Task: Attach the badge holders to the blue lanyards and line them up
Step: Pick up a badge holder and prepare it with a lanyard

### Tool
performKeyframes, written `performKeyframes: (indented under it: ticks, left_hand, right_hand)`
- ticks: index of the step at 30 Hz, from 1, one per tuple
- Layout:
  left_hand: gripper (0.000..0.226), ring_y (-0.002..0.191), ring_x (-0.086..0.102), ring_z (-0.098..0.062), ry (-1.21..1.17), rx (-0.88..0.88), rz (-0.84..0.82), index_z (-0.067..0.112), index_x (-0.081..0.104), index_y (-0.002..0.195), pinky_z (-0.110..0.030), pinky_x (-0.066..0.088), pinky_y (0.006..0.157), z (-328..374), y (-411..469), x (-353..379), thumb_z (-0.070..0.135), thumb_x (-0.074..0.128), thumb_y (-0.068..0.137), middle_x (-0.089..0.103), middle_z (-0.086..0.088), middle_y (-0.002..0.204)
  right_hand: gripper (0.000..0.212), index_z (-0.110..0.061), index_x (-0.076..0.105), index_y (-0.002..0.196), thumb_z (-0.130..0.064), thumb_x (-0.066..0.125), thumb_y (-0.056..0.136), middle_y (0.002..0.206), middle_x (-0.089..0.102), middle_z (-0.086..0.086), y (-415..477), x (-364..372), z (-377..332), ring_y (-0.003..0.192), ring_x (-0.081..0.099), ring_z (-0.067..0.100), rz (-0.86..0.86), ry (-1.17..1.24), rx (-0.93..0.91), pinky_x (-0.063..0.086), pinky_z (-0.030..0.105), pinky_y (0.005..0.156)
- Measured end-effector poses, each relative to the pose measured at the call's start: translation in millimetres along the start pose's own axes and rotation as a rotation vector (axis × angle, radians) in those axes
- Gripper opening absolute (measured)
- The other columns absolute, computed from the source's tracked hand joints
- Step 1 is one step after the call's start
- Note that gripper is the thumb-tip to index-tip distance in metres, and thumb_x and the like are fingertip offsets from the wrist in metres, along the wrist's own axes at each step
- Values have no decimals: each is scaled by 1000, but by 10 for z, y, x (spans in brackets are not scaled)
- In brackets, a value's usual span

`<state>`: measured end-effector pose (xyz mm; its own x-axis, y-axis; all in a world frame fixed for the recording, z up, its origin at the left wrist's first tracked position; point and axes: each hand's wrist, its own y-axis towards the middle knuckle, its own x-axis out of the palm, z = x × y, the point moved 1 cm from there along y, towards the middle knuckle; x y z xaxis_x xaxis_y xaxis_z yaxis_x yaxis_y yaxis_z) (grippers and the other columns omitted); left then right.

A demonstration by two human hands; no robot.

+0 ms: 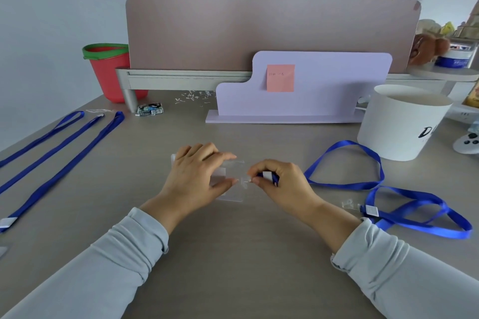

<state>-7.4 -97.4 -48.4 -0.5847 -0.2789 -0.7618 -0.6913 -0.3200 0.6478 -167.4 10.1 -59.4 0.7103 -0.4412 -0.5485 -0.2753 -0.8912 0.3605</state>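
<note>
The table [233, 254] spreads grey under everything. At twelve o'clock stands the pink divider [259, 28], and in front of it, towards one o'clock, a lilac board [324, 90]. A white tub [404, 122] sits on the table at two o'clock. A red bucket [108, 72] with a green rim shows beyond the table's far edge at eleven o'clock.

Three lanyards [59, 160] lie stretched out side by side at nine to ten o'clock, all blue and running the same way, their far loops towards eleven. The looped lanyard [347, 142] curls on the table at three o'clock, and its end comes into my right hand. A spare lanyard [409, 192] lies twisted at four o'clock with its clear clip [348, 203] just beside it.

My left hand [197, 176] is at the centre, its grip closed over the badge holder [232, 195], thumb along the near side and fingers across the top, keeping it flat on the table. My right hand [282, 181], just to its three o'clock, has its grip pinched on the white-tipped end of the looped lanyard, whose clear fastener meets the holder's right edge. I cannot tell whether it is hooked in.

A pink sticky note [280, 77] is stuck on the lilac board.
</note>
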Motion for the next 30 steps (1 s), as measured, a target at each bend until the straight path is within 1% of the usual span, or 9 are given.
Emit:
performKeyframes:
  ticks: [3,5,8,11,15,20,22,27,30]
  left_hand:
    - [49,69,58,-16,-15,5,-26,23,68,100,-25,29,73,11,5,-18,60,48,74,55,5,78]
    - [51,69,57,-16,-11,6,-33,23,69,98,-24,26,72,12,5,-24,63,48,72,55,6,77]
    - [49,66,57,-16,-7,-6,-14,22,68,90,-25,26,70,12,8,-35,64,49,71,55,6,74]
    - [44,63,56,-16,0,-23,10,22,63,78,-27,25,68,15,12,-51,63,50,71,53,8,70]
    - [41,62,55,-13,-4,-30,5,23,55,70,-26,22,67,24,15,-61,63,50,71,53,11,68]
    - [41,61,51,-14,-30,-29,17,23,52,65,-25,20,66,17,17,-58,64,52,68,52,13,66]
    - [40,62,52,-14,-19,-16,20,23,53,64,-25,17,66,13,12,-72,63,52,67,54,13,67]
    - [33,71,59,-9,17,10,-4,29,61,67,-25,18,71,41,21,-125,60,50,67,62,16,70]
    - [24,72,62,-7,50,59,-33,33,69,70,-27,19,71,75,28,-138,54,58,68,66,17,70]
  right_hand:
    - [17,-21,54,91,-7,62,85,80,64,-17,-11,2,-33,84,61,-1,-19,14,-2,42,3,72]
    - [18,-21,52,92,-7,61,86,80,64,-17,-20,10,-50,84,62,1,-38,7,-7,44,6,74]
    - [17,-22,54,93,-8,60,87,83,65,-12,-30,4,-66,84,62,1,-39,-1,-11,44,5,73]
    - [18,-20,59,99,-11,64,85,83,64,-10,-44,-3,-83,69,57,-4,-28,-9,-39,42,5,64]
    - [29,-21,62,100,-21,76,75,79,64,-14,-59,15,-98,65,54,6,-27,16,-21,46,13,61]
    - [18,-13,67,95,-9,72,78,79,68,-4,-59,18,-110,62,53,-5,6,23,-32,41,6,61]
    - [16,-9,68,94,-5,70,79,77,68,-3,-66,21,-131,63,55,-10,9,28,-41,39,4,61]
    - [14,-9,66,91,-3,69,78,76,68,-5,-77,25,-134,62,55,-10,8,14,-64,38,4,60]
    - [15,-9,62,89,-7,71,78,76,68,-7,-69,36,-123,63,54,-8,16,-28,-87,38,5,60]
